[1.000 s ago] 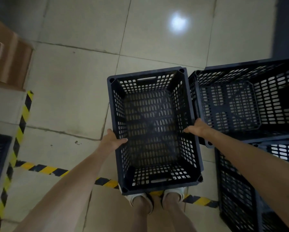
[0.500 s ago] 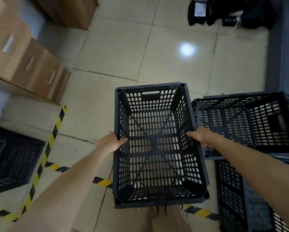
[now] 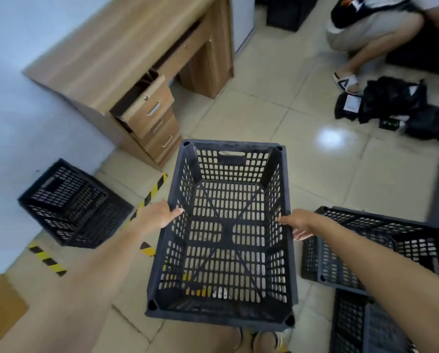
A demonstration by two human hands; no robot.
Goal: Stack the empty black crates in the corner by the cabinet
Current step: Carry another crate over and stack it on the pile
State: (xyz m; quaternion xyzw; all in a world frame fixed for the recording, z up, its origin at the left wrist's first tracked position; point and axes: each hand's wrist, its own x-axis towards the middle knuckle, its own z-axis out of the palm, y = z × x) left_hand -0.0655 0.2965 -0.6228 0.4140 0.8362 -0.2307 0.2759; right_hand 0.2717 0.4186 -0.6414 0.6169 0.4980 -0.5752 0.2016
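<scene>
Both hands — left hand [image 3: 159, 216], right hand [image 3: 298, 222] — grip one held crate [image 3: 223, 225]; three other crates [image 3: 73, 205] sit around.

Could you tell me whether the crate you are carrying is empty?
Empty. The floor tiles show through the slotted bottom of the carried crate, and nothing lies inside it.

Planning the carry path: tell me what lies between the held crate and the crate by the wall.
Head view: bare floor tiles crossed by yellow-black tape, plus the left hand.
</scene>
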